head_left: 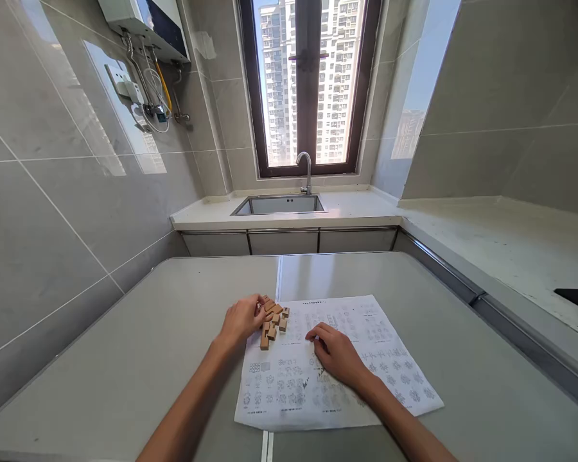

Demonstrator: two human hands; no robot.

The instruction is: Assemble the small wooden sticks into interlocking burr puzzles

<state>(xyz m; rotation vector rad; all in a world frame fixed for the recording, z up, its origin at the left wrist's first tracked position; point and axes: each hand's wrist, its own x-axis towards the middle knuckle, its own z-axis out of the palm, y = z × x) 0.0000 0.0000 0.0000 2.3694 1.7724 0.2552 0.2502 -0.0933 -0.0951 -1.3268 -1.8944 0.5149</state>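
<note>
On the sheet's upper left sits a small heap of wooden puzzle pieces (272,333), light brown and notched, several of them lying against one another. My left hand (243,318) is at the heap's left side, its fingertips pinched at a wooden puzzle piece; the exact contact is partly hidden. To the right, my right hand (338,353) rests on the printed sheet (356,321), fingers loosely bent, thumb apart, holding nothing. Rows of small diagrams and printed text cover the white sheet, with its lower edge slightly lifted.
The pale table (183,359) has a seam down its middle. Beyond it stand a counter (361,204), a sink (284,205) and a faucet (307,172) below a window. A long counter (525,237) runs along the right; a tiled wall (67,212) borders the left.
</note>
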